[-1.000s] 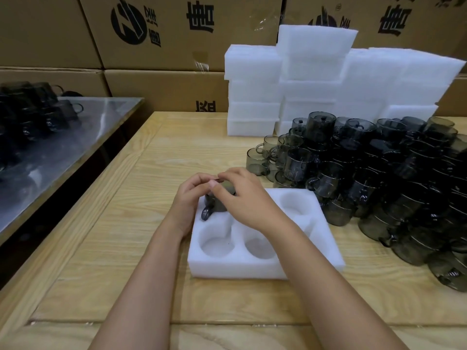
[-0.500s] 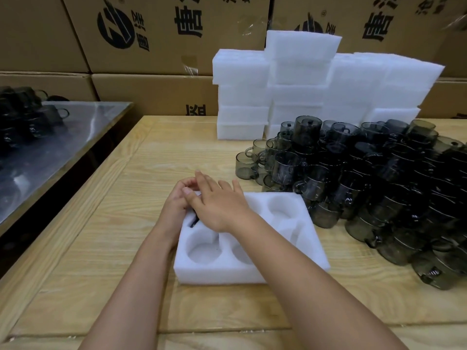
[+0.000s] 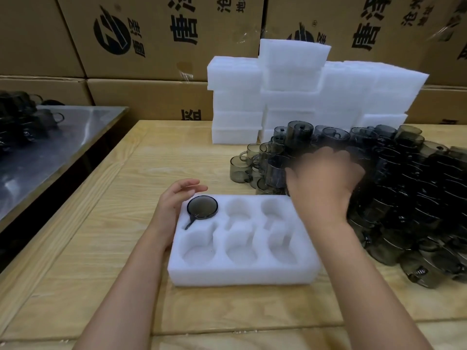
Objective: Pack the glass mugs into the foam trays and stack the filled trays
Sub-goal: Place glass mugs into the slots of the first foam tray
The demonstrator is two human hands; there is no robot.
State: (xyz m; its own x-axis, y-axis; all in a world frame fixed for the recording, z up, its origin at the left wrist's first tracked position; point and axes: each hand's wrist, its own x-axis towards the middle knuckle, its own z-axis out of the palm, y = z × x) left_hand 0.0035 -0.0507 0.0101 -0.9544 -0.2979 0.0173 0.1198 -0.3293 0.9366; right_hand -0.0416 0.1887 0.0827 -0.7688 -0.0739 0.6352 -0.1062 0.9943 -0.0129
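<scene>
One foam tray (image 3: pixel 242 276) lies near, with six pockets in two rows of three. One glass mug (image 3: pixel 202 207) sits in its far-left pocket, and the other five pockets are unfilled. To the right is a heap of mugs (image 3: pixel 404 198), several dozen at least and too many to count. At the far side stand stacks of foam trays (image 3: pixel 290 97) in four or five columns; the leftmost shows about four layers. There are two tables: a wooden table (image 3: pixel 101 248) and, on the left, a metal table (image 3: pixel 63 147) bearing a dark cluster of mugs (image 3: pixel 22 117), number unclear. Behind are at least five cardboard boxes (image 3: pixel 151 34) in two rows.
</scene>
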